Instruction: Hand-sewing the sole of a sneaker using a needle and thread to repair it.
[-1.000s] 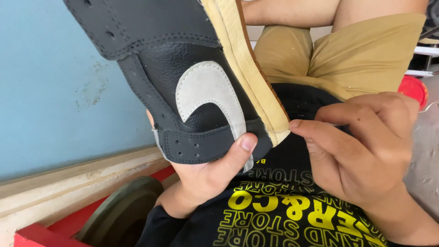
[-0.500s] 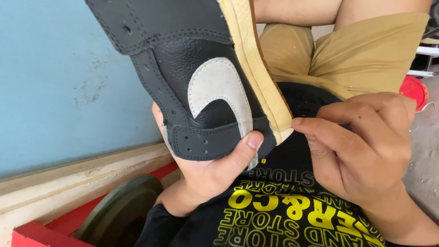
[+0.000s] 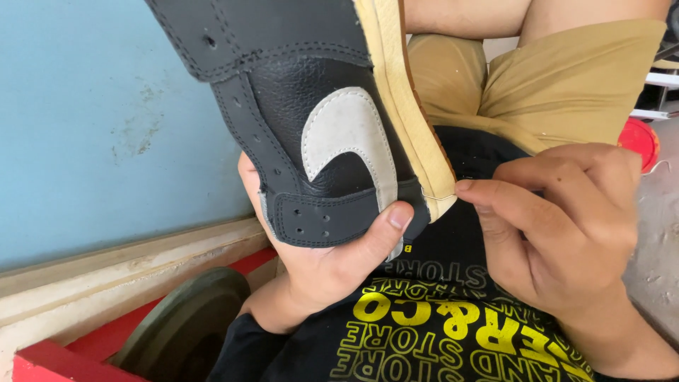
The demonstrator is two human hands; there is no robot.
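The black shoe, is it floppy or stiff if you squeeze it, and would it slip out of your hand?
The black shoe probably bends a little: its upper looks like soft grained leather. The thick tan sole likely keeps the bottom stiffer. It seems unlikely to slip, since the left hand wraps the heel while the right hand pinches the sole edge.

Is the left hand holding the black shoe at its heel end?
Yes, the left hand grips the black shoe at its heel, thumb pressed on the side.

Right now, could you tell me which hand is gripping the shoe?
The left hand, thumb across the black heel of the shoe; the right hand only pinches at the tan sole edge.
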